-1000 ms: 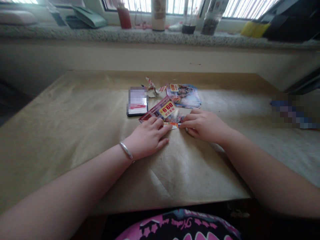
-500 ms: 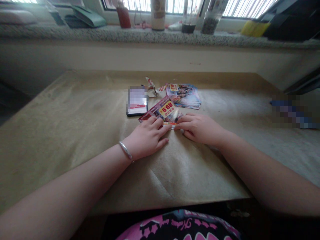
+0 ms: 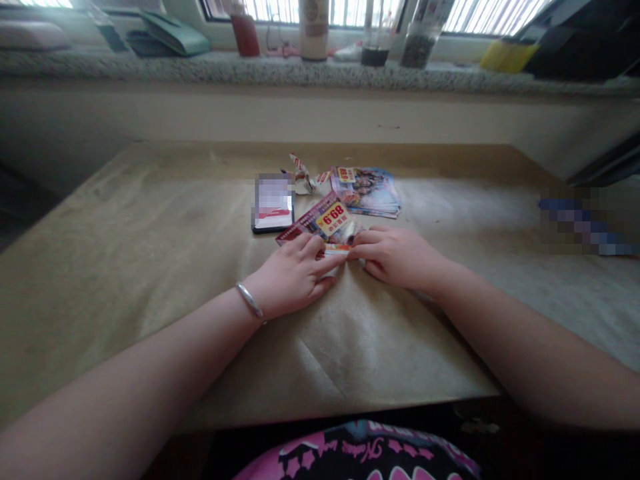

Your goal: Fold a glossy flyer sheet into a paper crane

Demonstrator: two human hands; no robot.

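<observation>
A printed paper flyer lies at a slant on the table, with a yellow price box reading 6.68 upside down to me. Its near edge is folded up, showing a narrow orange and white strip. My left hand, with a silver bangle at the wrist, presses the fold, fingers bent on the paper. My right hand pinches the right end of that fold, index finger close to the left fingertips. The paper beneath the fingers is hidden. Just beyond lies a stack of similar flyers.
A phone-like device with a blurred screen lies left of the flyer. Behind it sits a crumpled or folded paper piece. A blurred blue item lies at the table's right. Bottles and jars line the stone windowsill.
My left fingertips have slid slightly right along the fold, towards the right fingers. A little more of the orange and white strip shows. The right hand stays nearly still.
</observation>
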